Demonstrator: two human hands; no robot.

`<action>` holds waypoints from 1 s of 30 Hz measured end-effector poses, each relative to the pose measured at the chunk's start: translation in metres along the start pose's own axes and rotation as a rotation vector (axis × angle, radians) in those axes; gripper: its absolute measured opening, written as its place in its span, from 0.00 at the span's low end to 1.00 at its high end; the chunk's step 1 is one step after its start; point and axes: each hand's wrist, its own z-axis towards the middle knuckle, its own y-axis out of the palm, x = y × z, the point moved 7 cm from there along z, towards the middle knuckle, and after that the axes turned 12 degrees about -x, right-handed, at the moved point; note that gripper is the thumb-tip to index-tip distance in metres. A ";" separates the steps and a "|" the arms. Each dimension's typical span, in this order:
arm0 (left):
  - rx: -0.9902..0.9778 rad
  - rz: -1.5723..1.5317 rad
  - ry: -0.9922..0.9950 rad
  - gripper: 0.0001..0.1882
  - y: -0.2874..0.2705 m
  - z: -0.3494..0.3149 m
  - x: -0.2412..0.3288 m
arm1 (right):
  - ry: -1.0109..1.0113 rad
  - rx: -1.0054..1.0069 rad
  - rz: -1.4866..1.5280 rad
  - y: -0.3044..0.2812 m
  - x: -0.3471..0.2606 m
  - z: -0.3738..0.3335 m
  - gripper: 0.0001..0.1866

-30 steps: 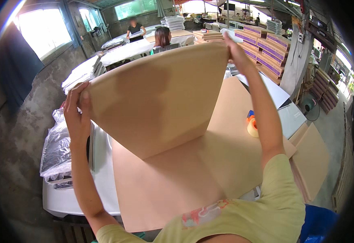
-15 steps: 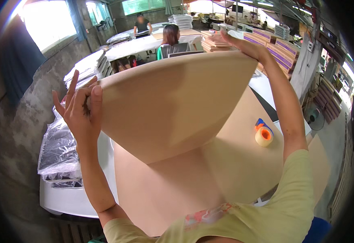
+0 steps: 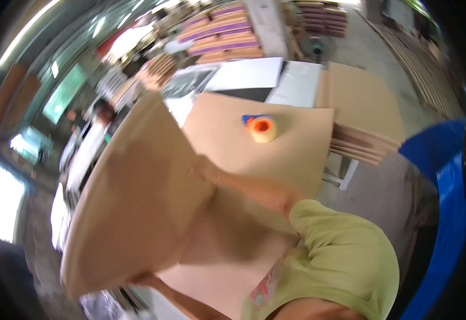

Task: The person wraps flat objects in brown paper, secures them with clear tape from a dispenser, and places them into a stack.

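A large brown cardboard sheet stands bent over in a broad curve in front of me, its upper part leaning left. At its lower edge is my left hand, blurred, with the fingers partly behind the board. My right hand is closed at the sheet's right edge, also smeared by motion. Beneath lies more flat brown cardboard. On that rests a roll of clear-yellowish packing tape with an orange core and a blue dispenser part, apart from both hands.
Stacked cardboard sheets stand to the right of the table. White and black panels lie beyond the cardboard. A blue strip runs along the right side. Cartons are piled at the back, and a person sits at the far left.
My view has swung to the right and tilted. Both hands have come down from the top of the bend to the sheet's side edges, and the sheet now appears farther left.
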 end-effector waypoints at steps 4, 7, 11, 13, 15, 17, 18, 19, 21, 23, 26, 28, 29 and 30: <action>-0.222 0.275 0.142 0.43 0.099 -0.044 0.071 | -0.382 0.120 0.163 -0.031 -0.064 -0.071 0.30; -0.364 0.280 0.005 0.43 0.166 -0.082 0.099 | -0.118 0.294 -0.034 -0.069 -0.105 -0.139 0.32; -0.572 0.192 -0.229 0.42 0.255 -0.136 0.069 | 0.028 0.615 -0.239 -0.158 -0.146 -0.242 0.37; -0.654 0.143 -0.343 0.41 0.304 -0.169 0.039 | 0.034 0.710 -0.195 -0.195 -0.174 -0.297 0.39; -0.757 0.095 -0.495 0.40 0.361 -0.209 0.002 | -0.008 0.866 -0.201 -0.239 -0.200 -0.358 0.41; -0.824 0.089 -0.622 0.38 0.420 -0.250 -0.034 | 0.061 1.078 -0.301 -0.281 -0.221 -0.412 0.44; -0.855 0.086 -0.676 0.36 0.452 -0.270 -0.048 | 0.104 1.187 -0.345 -0.297 -0.237 -0.438 0.47; -0.986 0.023 -0.745 0.36 0.483 -0.286 -0.081 | 0.120 1.294 -0.405 -0.325 -0.235 -0.465 0.47; -1.264 0.250 -0.461 0.35 0.522 -0.293 -0.167 | 0.051 1.361 -0.452 -0.369 -0.252 -0.494 0.46; -1.271 0.235 -0.775 0.35 0.623 -0.404 -0.147 | -0.044 1.371 -0.473 -0.411 -0.275 -0.530 0.43; -1.457 0.131 -0.891 0.35 0.699 -0.463 -0.220 | 0.036 1.457 -0.537 -0.468 -0.287 -0.552 0.39; -1.530 0.156 -0.909 0.36 0.749 -0.509 -0.227 | 0.048 1.460 -0.566 -0.515 -0.285 -0.573 0.38; -1.578 0.165 -0.943 0.35 0.772 -0.533 -0.230 | 0.068 1.463 -0.576 -0.538 -0.283 -0.585 0.38; -1.629 0.179 -0.979 0.34 0.794 -0.555 -0.233 | 0.122 1.481 -0.571 -0.557 -0.284 -0.594 0.37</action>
